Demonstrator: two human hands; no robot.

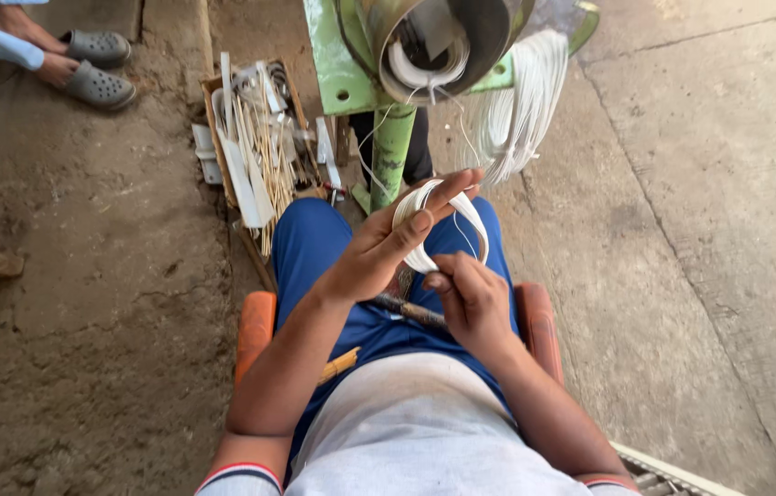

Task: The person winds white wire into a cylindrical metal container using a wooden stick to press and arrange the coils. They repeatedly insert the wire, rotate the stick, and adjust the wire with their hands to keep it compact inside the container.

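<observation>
We see a shallow wooden tray (215,119) on the ground holding pale sticks and flat white strips (255,156). The floor is rough packed dirt and cracked concrete (700,184), with a green metal stand (393,138) ahead of us. Our left hand (379,248), fingers outstretched, has a small coil of thin white wire (425,207) looped around it over our lap; our right hand (472,298) pinches the coil's lower edge.
</observation>
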